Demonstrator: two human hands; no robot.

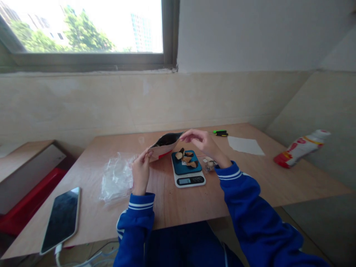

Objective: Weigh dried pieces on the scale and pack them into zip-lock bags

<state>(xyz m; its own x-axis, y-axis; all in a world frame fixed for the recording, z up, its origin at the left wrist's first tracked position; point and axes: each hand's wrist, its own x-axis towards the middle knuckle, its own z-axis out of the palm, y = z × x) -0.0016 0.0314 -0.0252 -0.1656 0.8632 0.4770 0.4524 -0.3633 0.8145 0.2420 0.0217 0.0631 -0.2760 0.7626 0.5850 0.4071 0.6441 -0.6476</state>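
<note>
My left hand (141,167) is closed on the near left edge of a pouch (161,151), pale outside with a red patch and dark inside. The pouch's mouth gapes toward me, and dark contents show within. At the pouch's right corner, my right hand (198,139) has its thumb and fingers pinched on the rim. Just below the hands stands a small white kitchen scale (189,181) with a blue-green platform and a lit display. Several brown and cream dried slices (190,159) lie on it, beside a small white label.
Clear plastic bags (116,180) lie left of the scale, a tablet (62,218) with a cable at front left. A small clear bag (209,164) sits right of the scale. Farther right are green and black pens (221,132), white paper (245,145) and a tilted bottle (300,148).
</note>
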